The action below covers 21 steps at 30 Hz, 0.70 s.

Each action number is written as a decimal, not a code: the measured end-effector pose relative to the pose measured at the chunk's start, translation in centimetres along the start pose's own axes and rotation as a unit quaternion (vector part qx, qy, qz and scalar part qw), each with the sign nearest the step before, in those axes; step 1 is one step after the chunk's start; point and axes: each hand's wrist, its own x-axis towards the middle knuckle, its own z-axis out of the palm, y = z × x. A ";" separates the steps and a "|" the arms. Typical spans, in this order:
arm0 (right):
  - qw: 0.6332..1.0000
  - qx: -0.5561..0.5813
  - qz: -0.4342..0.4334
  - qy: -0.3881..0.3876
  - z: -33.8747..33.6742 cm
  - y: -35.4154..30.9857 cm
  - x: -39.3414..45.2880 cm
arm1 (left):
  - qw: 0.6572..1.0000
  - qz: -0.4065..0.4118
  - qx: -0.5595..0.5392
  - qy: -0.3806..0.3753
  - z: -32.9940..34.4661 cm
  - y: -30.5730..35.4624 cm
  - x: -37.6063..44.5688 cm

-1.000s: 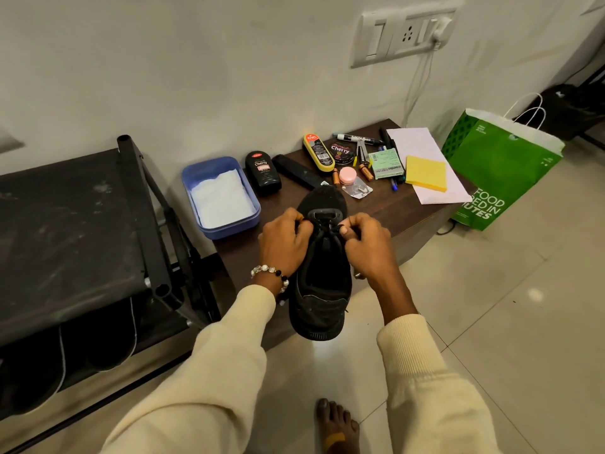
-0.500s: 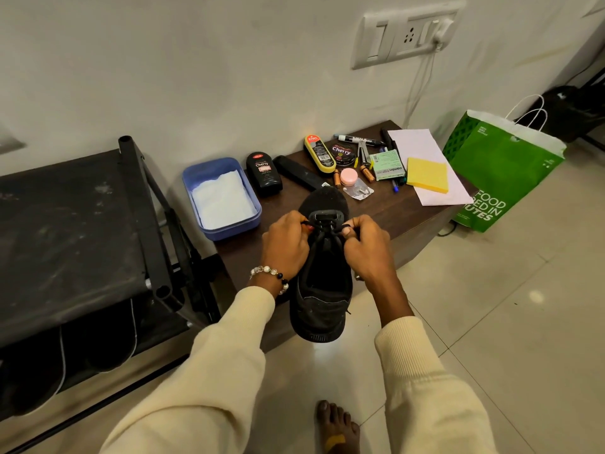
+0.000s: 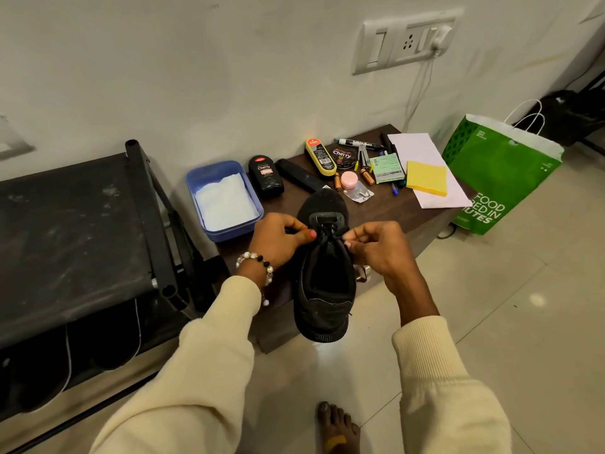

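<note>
Brown table [image 3: 386,217] against white wall [image 3: 196,77], tiled floor [image 3: 507,306]. Black shoe [image 3: 325,290] on table edge; left hand [image 3: 278,239] and right hand [image 3: 376,247] pinch its lace [image 3: 329,231] from either side.

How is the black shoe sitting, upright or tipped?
Upright: black shoe sole down on the table, opening facing up, heel overhanging the edge. The left hand and right hand pinch its laces.

The black fabric shoe [image 3: 324,290] lies on the dark wooden worktop [image 3: 386,214], its heel at 6 o'clock, past the edge. From the shoe, the blue plastic tub [image 3: 235,231] sits at 10 o'clock. The yellow sticky-note pad [image 3: 426,176] sits at 2, on a white paper sheet [image 3: 412,145]. The green paper bag [image 3: 501,178] stands on the floor [image 3: 523,322] at 3.
</note>
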 end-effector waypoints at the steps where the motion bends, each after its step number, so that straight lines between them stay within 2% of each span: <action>1: 1.000 0.000 -0.009 -0.012 0.0 -0.1 -0.1 | 1.000 -0.003 0.001 -0.014 -0.1 0.1 -0.1; 3: 0.999 -0.003 -0.022 -0.027 0.0 -0.1 -0.2 | 1.000 -0.008 -0.014 -0.021 -0.2 0.0 -0.3; 8: 0.998 0.013 -0.057 -0.029 0.0 0.1 -0.3 | 0.990 0.028 -0.131 -0.033 -0.1 -0.5 -0.6; 12: 0.996 -0.007 -0.076 -0.040 0.3 0.1 -0.2 | 0.994 0.065 -0.083 -0.040 0.5 -0.7 -0.4; 17: 0.991 -0.095 -0.090 -0.017 1.1 -0.2 -0.2 | 0.994 0.086 -0.073 0.006 1.5 -0.9 -0.8; 21: 0.990 -0.120 -0.078 -0.016 1.3 -0.3 -0.2 | 0.991 0.127 0.024 0.032 2.1 -0.8 -0.4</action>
